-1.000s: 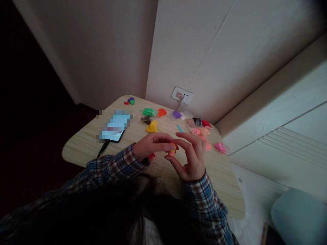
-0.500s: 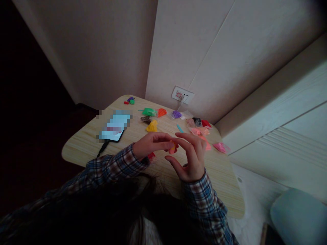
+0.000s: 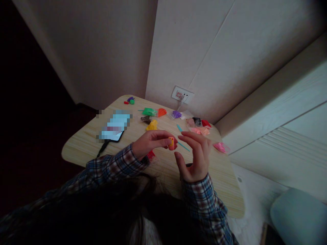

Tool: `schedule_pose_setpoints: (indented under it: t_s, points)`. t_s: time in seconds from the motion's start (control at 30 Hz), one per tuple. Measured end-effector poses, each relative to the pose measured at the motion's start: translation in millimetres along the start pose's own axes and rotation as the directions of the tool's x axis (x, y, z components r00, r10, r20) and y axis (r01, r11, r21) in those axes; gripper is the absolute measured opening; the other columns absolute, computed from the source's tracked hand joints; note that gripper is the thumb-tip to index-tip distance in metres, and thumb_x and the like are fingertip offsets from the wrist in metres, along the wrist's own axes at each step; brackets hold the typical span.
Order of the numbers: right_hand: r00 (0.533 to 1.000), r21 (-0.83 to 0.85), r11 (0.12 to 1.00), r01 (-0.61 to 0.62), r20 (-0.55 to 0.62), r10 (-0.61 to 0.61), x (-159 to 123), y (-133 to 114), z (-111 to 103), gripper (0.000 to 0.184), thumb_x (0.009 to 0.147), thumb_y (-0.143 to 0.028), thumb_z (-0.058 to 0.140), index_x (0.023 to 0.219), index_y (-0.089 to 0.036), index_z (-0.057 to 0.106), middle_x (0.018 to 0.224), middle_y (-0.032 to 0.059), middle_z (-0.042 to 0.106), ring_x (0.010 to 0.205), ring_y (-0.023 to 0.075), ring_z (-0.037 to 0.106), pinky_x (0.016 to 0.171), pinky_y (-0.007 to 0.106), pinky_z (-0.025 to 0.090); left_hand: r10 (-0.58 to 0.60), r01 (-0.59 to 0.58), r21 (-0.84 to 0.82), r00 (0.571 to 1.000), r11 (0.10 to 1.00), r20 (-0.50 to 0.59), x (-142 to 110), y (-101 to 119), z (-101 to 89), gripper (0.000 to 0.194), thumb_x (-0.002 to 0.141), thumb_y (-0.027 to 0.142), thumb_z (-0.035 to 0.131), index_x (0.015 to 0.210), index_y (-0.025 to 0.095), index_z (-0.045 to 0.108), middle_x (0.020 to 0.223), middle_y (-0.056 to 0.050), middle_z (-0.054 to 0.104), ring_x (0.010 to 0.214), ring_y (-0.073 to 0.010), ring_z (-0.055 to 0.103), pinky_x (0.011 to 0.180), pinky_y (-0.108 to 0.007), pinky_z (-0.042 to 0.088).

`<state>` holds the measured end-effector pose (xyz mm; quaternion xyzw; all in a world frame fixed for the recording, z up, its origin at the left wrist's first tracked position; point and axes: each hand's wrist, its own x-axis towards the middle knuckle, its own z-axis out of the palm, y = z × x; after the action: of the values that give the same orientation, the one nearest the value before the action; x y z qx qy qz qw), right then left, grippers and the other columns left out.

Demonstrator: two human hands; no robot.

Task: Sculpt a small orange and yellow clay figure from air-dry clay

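Note:
Between the thumb and fingers of my left hand [image 3: 154, 140] is a small pink and yellow clay piece [image 3: 171, 143], held above the table. My right hand [image 3: 194, 154] is just to its right, thumb and fingers apart, with nothing between them. Beyond the hands lie a yellow clay lump [image 3: 152, 125] and a light blue modelling tool [image 3: 179, 128]. A thin blue stick [image 3: 184, 146] shows on the table between the two hands. A red clay packet [image 3: 151, 156] sits below my left wrist, partly hidden by the sleeve.
The wooden table [image 3: 217, 190] stands against a wall with a socket [image 3: 183, 95]. A phone [image 3: 114, 126] with a blurred screen lies at left. Clay packets are along the back: green [image 3: 149, 112], orange [image 3: 161, 112], purple [image 3: 176, 114], and pink [image 3: 221, 147] at right.
My right hand has moved a little right, away from the clay piece, and its fingers have parted from it. The thin blue stick has come into sight. My left hand keeps its hold.

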<state>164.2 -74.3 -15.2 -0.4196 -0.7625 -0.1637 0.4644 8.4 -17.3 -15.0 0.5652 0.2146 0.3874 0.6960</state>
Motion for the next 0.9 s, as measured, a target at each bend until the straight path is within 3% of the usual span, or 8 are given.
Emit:
schedule_pose_setpoints:
  t_s: [0.13,0.3,0.5,0.77,0.9]
  points:
    - [0.999,0.002,1.000,0.014,0.050,-0.014,0.8,-0.3,1.2,0.030,0.080,-0.027,0.052,0.109,-0.019,0.053,0.108,0.0093,0.059,0.101,0.0246,0.054,0.085,0.042,0.040,0.002,-0.004,-0.057,0.999,0.998,-0.039,0.3,-0.3,0.4,0.024,0.066,0.033,0.071,0.073,0.012,0.061,0.064,0.001,0.059,0.062,-0.0087,0.052,0.067,-0.023,0.041]
    - [0.997,0.013,1.000,0.014,0.078,-0.015,0.6,-0.5,1.9,0.030,0.080,-0.027,0.052,0.109,-0.018,0.053,0.110,0.0097,0.058,0.101,0.0243,0.053,0.086,0.042,0.039,0.026,-0.026,-0.040,1.000,0.999,0.005,0.2,0.5,1.0,0.021,0.071,0.030,0.067,0.077,0.011,0.064,0.067,0.000,0.061,0.067,-0.0089,0.053,0.067,-0.021,0.040]
    - [0.994,0.021,0.999,0.035,0.101,-0.037,0.3,-0.3,3.0,0.035,0.080,-0.028,0.057,0.113,-0.019,0.050,0.111,0.0095,0.058,0.103,0.0241,0.053,0.087,0.041,0.039,0.004,-0.004,-0.082,1.000,0.997,-0.003,0.8,0.3,-0.4,0.028,0.062,0.032,0.075,0.073,0.011,0.059,0.060,0.004,0.058,0.057,-0.0067,0.050,0.059,-0.020,0.039]
    - [0.996,0.012,0.999,0.035,0.087,-0.036,-0.5,0.6,4.3,0.034,0.079,-0.028,0.059,0.111,-0.019,0.051,0.110,0.0094,0.058,0.102,0.0238,0.053,0.087,0.040,0.039,-0.003,0.010,-0.085,0.996,0.996,0.085,1.7,-2.6,-0.6,0.024,0.066,0.030,0.072,0.075,0.011,0.061,0.063,0.002,0.060,0.061,-0.0081,0.053,0.061,-0.020,0.041]
    - [0.997,0.018,0.999,0.032,0.074,-0.034,-0.5,0.8,4.5,0.033,0.079,-0.027,0.060,0.110,-0.019,0.051,0.108,0.0093,0.059,0.101,0.0234,0.054,0.086,0.040,0.040,0.003,0.001,-0.048,0.997,0.999,0.076,1.2,-2.1,-0.5,0.028,0.070,0.036,0.068,0.074,0.010,0.063,0.067,0.000,0.061,0.066,-0.0098,0.055,0.064,-0.021,0.042]
